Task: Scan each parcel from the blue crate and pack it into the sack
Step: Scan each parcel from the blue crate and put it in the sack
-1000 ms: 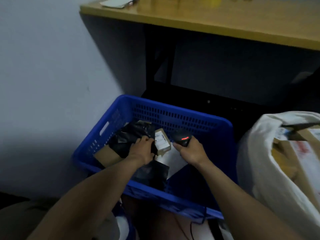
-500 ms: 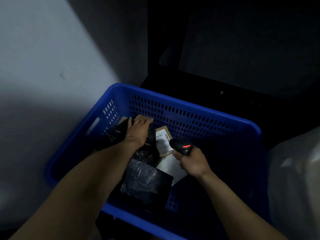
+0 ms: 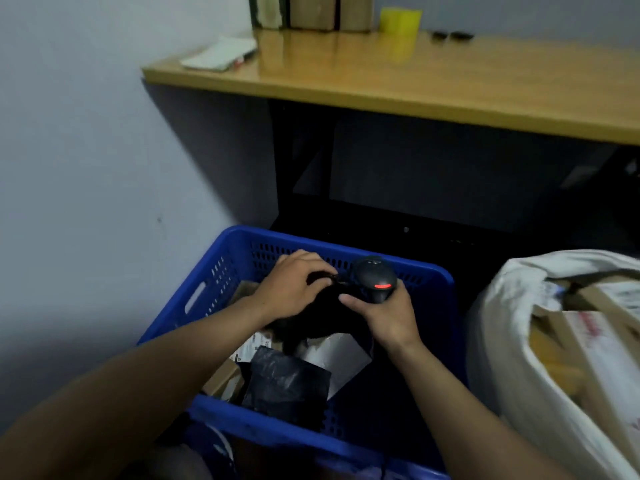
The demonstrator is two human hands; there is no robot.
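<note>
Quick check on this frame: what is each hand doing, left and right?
Left hand: grips a black bagged parcel over the blue crate.
Right hand: holds the scanner.

Blue perforated crate [image 3: 429, 282]; black parcel [image 3: 322, 317], seemingly plain; off-white sack [image 3: 512, 358]; yellow tape [image 3: 400, 19].

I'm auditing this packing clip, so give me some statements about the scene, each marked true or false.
The right hand holds the scanner. True.
The left hand is empty. False: it grips a black parcel.
The sack stands left of the blue crate. False: it stands to the crate's right.
Other parcels lie in the crate. True.
</note>
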